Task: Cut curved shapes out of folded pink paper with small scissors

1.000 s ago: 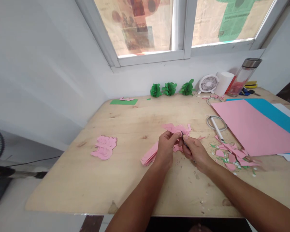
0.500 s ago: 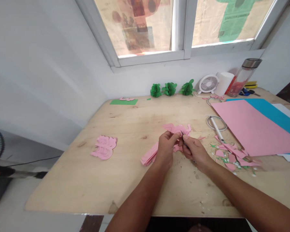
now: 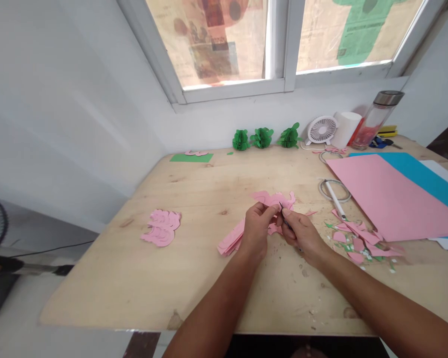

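Near the middle of the table, my left hand (image 3: pixel 259 223) pinches a pink paper piece (image 3: pixel 274 199) with curved outlines drawn on it. My right hand (image 3: pixel 302 231) is closed around a small pair of scissors (image 3: pixel 286 224), mostly hidden by the fingers; their dark tip meets the paper beside my left thumb. Folded pink paper strips (image 3: pixel 229 239) lie left of my left wrist, partly under it. Further left rests a group of cut pink scalloped shapes (image 3: pixel 160 227), overlapping one another.
Pink, green and white scraps (image 3: pixel 358 241) lie to the right, by a white pen (image 3: pixel 335 200) and large pink sheets (image 3: pixel 399 199). Along the back stand green paper figures (image 3: pixel 261 137), a small white fan (image 3: pixel 321 130) and a glass bottle (image 3: pixel 377 122). A green sheet (image 3: pixel 186 158) lies back left.
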Motion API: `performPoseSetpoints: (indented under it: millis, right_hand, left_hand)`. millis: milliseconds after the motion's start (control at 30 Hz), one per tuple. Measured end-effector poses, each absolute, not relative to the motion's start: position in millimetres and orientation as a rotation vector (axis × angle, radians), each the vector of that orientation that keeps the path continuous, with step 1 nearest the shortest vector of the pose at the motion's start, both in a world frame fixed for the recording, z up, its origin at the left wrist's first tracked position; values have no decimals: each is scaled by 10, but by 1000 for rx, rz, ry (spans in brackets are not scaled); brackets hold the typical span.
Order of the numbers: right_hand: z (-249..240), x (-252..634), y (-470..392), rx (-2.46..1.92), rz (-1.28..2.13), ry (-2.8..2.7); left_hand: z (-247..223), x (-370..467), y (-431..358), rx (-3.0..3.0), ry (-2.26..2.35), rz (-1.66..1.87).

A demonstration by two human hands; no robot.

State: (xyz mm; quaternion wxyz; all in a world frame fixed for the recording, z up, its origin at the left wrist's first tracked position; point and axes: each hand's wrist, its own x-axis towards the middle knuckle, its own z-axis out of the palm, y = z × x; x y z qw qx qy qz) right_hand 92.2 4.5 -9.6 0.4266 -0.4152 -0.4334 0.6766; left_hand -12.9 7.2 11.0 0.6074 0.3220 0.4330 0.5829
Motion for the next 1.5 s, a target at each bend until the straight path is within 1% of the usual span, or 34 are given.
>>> performPoseSetpoints:
  millis: [1500]
  right_hand:
    - [-74, 919, 38, -1035, 1693, -1068]
  left_hand:
    - [115, -130, 67, 747, 981, 1354]
